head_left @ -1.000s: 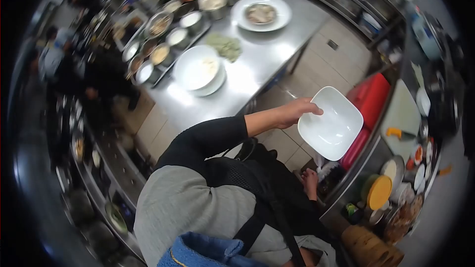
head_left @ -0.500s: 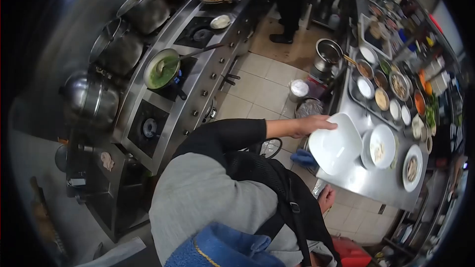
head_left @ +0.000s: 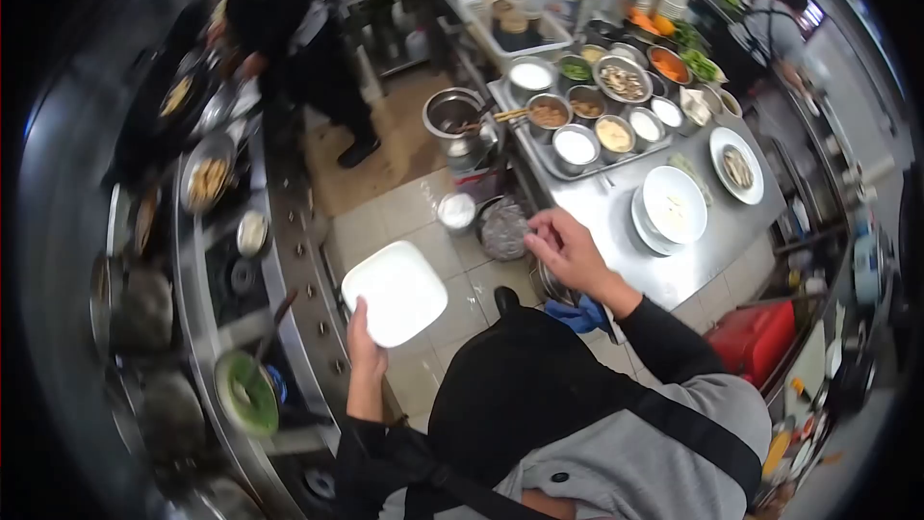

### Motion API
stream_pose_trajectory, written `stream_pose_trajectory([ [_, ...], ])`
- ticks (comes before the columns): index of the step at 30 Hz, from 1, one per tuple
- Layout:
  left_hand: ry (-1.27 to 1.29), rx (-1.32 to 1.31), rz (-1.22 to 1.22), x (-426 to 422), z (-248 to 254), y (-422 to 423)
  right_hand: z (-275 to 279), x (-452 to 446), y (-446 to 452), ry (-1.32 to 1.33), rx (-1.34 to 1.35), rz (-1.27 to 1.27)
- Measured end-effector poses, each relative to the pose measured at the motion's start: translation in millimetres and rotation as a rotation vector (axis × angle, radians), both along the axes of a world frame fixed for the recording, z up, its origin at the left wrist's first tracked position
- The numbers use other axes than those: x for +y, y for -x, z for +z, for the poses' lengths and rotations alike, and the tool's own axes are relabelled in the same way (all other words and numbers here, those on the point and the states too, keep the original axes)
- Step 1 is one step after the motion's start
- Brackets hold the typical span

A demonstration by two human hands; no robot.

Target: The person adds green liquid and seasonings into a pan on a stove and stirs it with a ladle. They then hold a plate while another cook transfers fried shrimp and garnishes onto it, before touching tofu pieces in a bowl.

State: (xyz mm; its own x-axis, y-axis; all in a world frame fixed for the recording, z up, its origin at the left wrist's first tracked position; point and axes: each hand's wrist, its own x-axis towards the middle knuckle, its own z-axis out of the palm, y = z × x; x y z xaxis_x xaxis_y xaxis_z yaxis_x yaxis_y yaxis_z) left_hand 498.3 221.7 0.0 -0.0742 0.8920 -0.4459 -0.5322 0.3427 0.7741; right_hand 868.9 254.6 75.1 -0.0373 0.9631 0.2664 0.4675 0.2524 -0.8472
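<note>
My left hand point(head_left: 366, 339) grips a white squarish dish point(head_left: 395, 294) by its near left edge, thumb on the rim. The dish is over the tiled floor, between the stove and the steel counter. My right hand point(head_left: 570, 248) is raised by the counter's near left edge, fingers loosely curled and apart, with nothing visible in them. To its right, a white bowl point(head_left: 676, 202) with pale pieces inside stands stacked on another on the counter. An oval white plate point(head_left: 736, 166) bearing greyish sliced food lies farther right.
On the stove at left is a pan of green sauce point(head_left: 248, 395). Ingredient bowls crowd a metal tray point(head_left: 602, 167) on the counter point(head_left: 602, 221). A steel pot point(head_left: 454, 114) and a tub of white stuff point(head_left: 456, 211) are ahead. Another person point(head_left: 308, 67) stands at upper left.
My view has turned to the right. My left hand has carried the dish from the counter edge towards the stove side. My right hand has risen into view beside the counter.
</note>
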Motion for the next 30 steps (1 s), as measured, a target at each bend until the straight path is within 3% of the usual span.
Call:
stream_pose_trajectory([
  [5, 0.005, 0.014, 0.022, 60.5, -6.6, 13.9, 63.0, 97.0, -43.4, -0.085, -0.068, -0.125],
  [14, 0.239, 0.091, 0.151, 164.8, -58.8, 7.3, 28.3, 211.8, -51.8, 0.047, -0.048, 0.066],
  [19, 0.296, 0.034, 0.093, 214.8, -82.1, 8.6, 39.3, 310.7, -81.3, -0.023, -0.136, -0.117],
  [21, 0.312, 0.012, 0.078, 240.8, -98.4, 14.8, 55.9, 397.1, -107.3, -0.117, 0.142, -0.201],
  [22, 0.332, 0.025, 0.076, 255.2, -103.4, 17.1, 73.5, 439.3, -127.7, -0.026, -0.010, -0.318],
  [23, 0.322, 0.017, 0.060, 271.2, -108.2, 19.9, 77.4, 485.7, -142.3, -0.165, -0.210, -0.482],
  [24, 0.310, 0.007, 0.046, 286.8, -114.3, 24.3, 71.8, 540.6, -164.4, -0.464, -0.402, -0.549],
  [26, 0.292, -0.008, 0.002, 308.3, -119.9, 38.1, 103.3, 617.8, -203.4, -0.467, -0.679, -0.637],
  [27, 0.272, -0.014, -0.029, 320.4, -121.1, 47.9, 126.5, 647.9, -220.3, -0.315, -0.771, -0.738],
  [29, 0.245, -0.032, -0.041, 347.4, -126.5, 64.1, 164.6, 667.6, -244.6, 0.052, -0.683, -0.831],
  [30, 0.225, -0.023, -0.054, 357.5, -111.3, 65.8, 169.6, 680.2, -264.5, 0.188, -0.667, -0.772],
])
